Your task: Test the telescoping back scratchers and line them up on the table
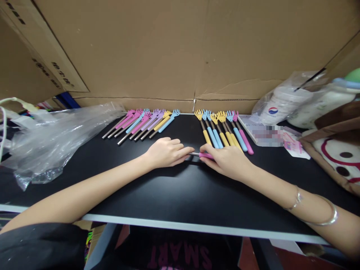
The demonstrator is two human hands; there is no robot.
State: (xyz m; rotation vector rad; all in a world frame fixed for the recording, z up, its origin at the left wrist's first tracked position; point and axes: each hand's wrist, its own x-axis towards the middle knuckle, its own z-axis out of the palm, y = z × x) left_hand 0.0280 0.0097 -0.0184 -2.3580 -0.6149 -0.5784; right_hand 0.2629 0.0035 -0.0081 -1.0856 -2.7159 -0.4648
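Note:
Between my two hands, above the black table, is a back scratcher (195,154) with a thin metal rod and a pink grip. My left hand (167,153) is closed around the rod end, hiding whatever lies inside the fist. The pink grip is pinched in my right hand (226,161), whose palm covers its far end. Behind my left hand lies a row of back scratchers (143,123) with pink, blue, purple and yellow claw heads, several with bare metal ends towards me. Just beyond my right hand is a second row of back scratchers (222,131) with coloured grips.
Crumpled clear plastic bags (62,135) lie on the left. To the right are a flat box (260,131), a pink-and-white card (295,144), a bagged white cup (284,105) with a straw, and a brown plush bag (332,150). A cardboard wall (146,48) stands behind the table.

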